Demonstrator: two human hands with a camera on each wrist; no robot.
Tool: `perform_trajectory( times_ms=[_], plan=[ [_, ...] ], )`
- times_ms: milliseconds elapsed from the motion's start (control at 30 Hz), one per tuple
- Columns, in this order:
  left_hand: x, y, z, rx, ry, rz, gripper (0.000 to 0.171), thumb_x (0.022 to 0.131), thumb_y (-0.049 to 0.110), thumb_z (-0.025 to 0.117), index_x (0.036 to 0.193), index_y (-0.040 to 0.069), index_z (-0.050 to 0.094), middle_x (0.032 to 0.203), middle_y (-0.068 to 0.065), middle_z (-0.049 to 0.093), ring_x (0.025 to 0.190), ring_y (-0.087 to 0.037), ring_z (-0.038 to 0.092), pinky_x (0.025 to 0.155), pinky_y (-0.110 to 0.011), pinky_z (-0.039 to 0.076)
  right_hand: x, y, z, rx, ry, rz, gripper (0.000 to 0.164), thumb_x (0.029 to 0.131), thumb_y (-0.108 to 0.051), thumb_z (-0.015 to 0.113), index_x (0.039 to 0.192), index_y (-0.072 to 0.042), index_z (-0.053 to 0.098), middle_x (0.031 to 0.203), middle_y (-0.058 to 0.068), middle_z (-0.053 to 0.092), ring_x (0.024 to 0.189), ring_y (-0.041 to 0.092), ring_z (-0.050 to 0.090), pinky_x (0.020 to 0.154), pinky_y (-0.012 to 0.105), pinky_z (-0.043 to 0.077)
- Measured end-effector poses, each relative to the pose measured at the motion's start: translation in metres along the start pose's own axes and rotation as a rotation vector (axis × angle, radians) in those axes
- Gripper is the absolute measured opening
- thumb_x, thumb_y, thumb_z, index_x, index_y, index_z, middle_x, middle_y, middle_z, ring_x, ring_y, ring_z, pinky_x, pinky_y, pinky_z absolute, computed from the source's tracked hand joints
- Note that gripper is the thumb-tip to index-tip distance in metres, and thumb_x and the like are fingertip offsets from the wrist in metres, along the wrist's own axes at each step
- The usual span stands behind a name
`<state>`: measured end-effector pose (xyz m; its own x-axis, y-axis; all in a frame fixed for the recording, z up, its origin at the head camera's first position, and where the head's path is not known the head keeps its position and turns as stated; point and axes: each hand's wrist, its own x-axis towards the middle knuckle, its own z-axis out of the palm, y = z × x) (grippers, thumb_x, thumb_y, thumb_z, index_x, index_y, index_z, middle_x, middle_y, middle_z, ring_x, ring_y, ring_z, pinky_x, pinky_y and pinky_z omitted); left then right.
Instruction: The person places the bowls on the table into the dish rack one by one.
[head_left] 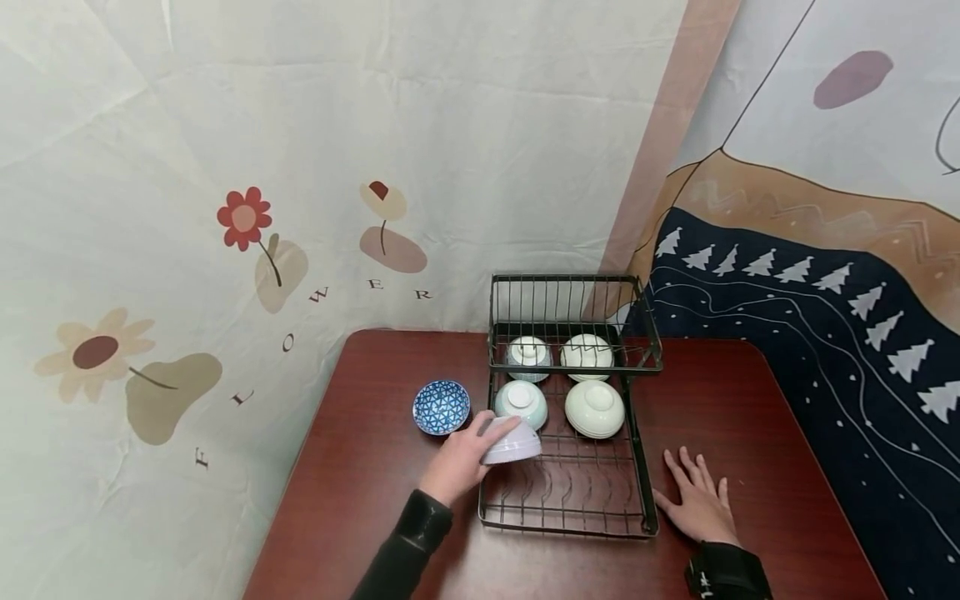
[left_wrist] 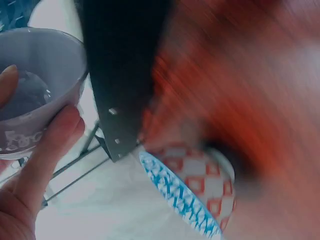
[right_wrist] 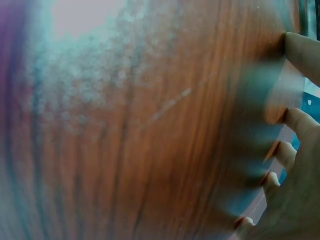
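My left hand (head_left: 459, 460) grips a pale lavender bowl (head_left: 513, 443) by its rim, above the left part of the black wire dish rack (head_left: 570, 533). The bowl is tilted, its base up. In the left wrist view, a thumb lies inside the bowl (left_wrist: 60, 57) and fingers press its outer wall. Just behind it, a pale blue-green bowl (head_left: 521, 403) lies upside down in the rack. On the table left of the rack sits a blue-and-white patterned bowl (head_left: 441, 407), mouth up. My right hand (head_left: 701, 504) rests on the table with fingers spread, holding nothing.
An upside-down cream bowl (head_left: 594, 409) lies in the rack's right side. Behind, under the raised upper wire shelf (head_left: 566, 292), are two more overturned bowls, one left (head_left: 528, 353) and one right (head_left: 587, 353). The reddish-brown table (head_left: 382, 500) meets a printed cloth backdrop (head_left: 480, 167).
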<state>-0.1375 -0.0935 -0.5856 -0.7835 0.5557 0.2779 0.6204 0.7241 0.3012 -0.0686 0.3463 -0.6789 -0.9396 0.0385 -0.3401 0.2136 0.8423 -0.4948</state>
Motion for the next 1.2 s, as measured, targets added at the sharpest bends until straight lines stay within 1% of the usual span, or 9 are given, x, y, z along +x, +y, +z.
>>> perform_trajectory(
  times_ms=[67,133,233,467,667,767,933,1033,1200],
  plan=[
    [0.0,0.001,0.001,0.066,0.002,0.055,0.098,0.075,-0.002,0.095,0.16,0.031,0.058,0.141,-0.012,0.064,0.068,-0.016,0.065,0.061,-0.024,0.058,0.0,0.0,-0.001,-0.002,-0.005,0.001,0.1,0.104,-0.06,0.066,0.175,-0.003,0.024,0.182,0.032,0.007,0.168,0.059,-0.004,0.126,0.083,-0.016],
    [0.001,0.001,0.003,0.12,0.017,0.096,0.099,0.073,-0.003,0.095,0.159,0.03,0.06,0.14,-0.012,0.065,0.071,-0.015,0.065,0.062,-0.024,0.058,0.0,-0.001,-0.001,0.004,-0.005,-0.001,0.1,0.104,-0.06,0.066,0.175,-0.003,0.023,0.182,0.032,0.007,0.168,0.059,-0.005,0.126,0.083,-0.017],
    [0.005,0.001,0.008,0.183,0.038,0.136,0.096,0.074,-0.001,0.095,0.158,0.03,0.061,0.138,-0.009,0.066,0.071,-0.014,0.064,0.063,-0.025,0.057,0.0,-0.001,-0.002,0.016,-0.005,-0.002,0.1,0.104,-0.059,0.066,0.175,-0.003,0.023,0.182,0.032,0.006,0.168,0.059,-0.006,0.126,0.082,-0.018],
    [0.01,-0.001,0.02,0.343,0.042,0.234,0.09,0.079,0.002,0.091,0.156,0.038,0.063,0.131,0.001,0.065,0.062,-0.006,0.048,0.059,-0.018,0.051,0.0,-0.002,-0.001,0.015,-0.014,0.001,0.104,0.103,-0.065,0.065,0.175,-0.003,0.023,0.182,0.033,0.006,0.168,0.059,-0.007,0.126,0.081,-0.019],
    [0.012,-0.003,0.026,0.378,0.075,0.284,0.081,0.085,0.001,0.085,0.153,0.041,0.065,0.132,0.003,0.069,0.066,-0.007,0.058,0.06,-0.019,0.053,-0.001,-0.002,0.001,0.015,0.003,-0.007,0.1,0.104,-0.06,0.066,0.174,-0.002,0.024,0.181,0.033,0.007,0.167,0.06,-0.006,0.126,0.082,-0.019],
    [0.012,-0.004,0.027,0.416,0.071,0.304,0.085,0.083,0.003,0.086,0.155,0.043,0.062,0.134,0.003,0.068,0.07,-0.007,0.061,0.058,-0.018,0.051,-0.002,-0.002,0.002,0.019,0.018,-0.017,0.098,0.104,-0.057,0.067,0.174,-0.002,0.025,0.181,0.033,0.008,0.167,0.06,-0.005,0.126,0.082,-0.019],
    [0.006,-0.007,0.027,0.466,0.048,0.331,0.091,0.081,0.031,0.098,0.16,0.045,0.056,0.14,0.006,0.068,0.09,-0.009,0.067,0.058,-0.016,0.051,-0.002,-0.002,0.001,0.015,0.021,-0.012,0.101,0.104,-0.063,0.065,0.174,-0.002,0.025,0.182,0.033,0.008,0.168,0.059,-0.006,0.126,0.082,-0.019],
    [0.001,-0.009,0.027,0.473,0.03,0.342,0.096,0.078,0.046,0.098,0.163,0.046,0.052,0.143,0.008,0.066,0.101,-0.011,0.067,0.061,-0.017,0.054,-0.002,-0.003,0.0,0.009,0.009,-0.001,0.105,0.103,-0.068,0.063,0.175,-0.003,0.023,0.182,0.032,0.007,0.168,0.059,-0.007,0.125,0.083,-0.019],
    [-0.004,-0.01,0.026,0.418,0.007,0.335,0.096,0.079,0.045,0.097,0.163,0.043,0.052,0.151,0.006,0.067,0.107,-0.012,0.07,0.065,-0.019,0.058,-0.002,-0.005,0.0,0.019,0.006,0.002,0.104,0.103,-0.065,0.065,0.174,-0.002,0.024,0.182,0.033,0.007,0.167,0.06,-0.007,0.125,0.083,-0.02]
  ],
)
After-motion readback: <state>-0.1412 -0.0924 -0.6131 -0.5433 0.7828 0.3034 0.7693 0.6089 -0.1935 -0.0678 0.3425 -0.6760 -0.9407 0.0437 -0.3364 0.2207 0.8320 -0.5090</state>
